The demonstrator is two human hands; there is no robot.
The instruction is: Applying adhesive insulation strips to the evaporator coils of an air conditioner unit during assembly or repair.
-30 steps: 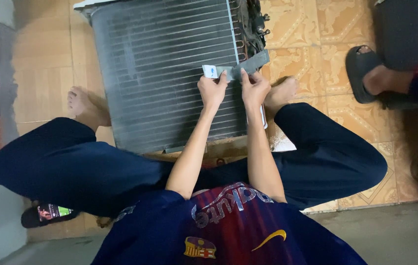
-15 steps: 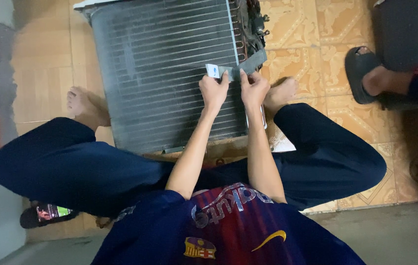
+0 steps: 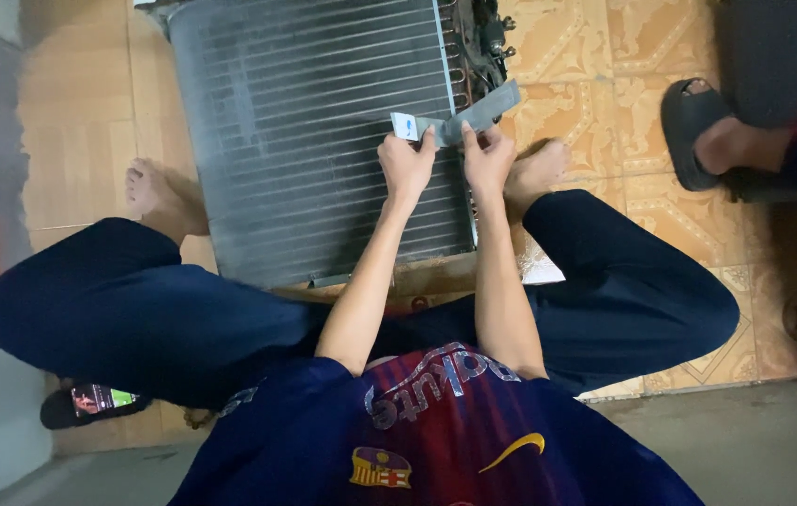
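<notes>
The floor was orange patterned tile, and the big grey metal radiator with thin fins lay flat on it between my legs. My left hand and right hand were both closed tight on the flat grey metal comb tool with a white end, over the radiator's right edge. I judged it best to keep the tool level and move slowly. Both arms reached straight out
</notes>
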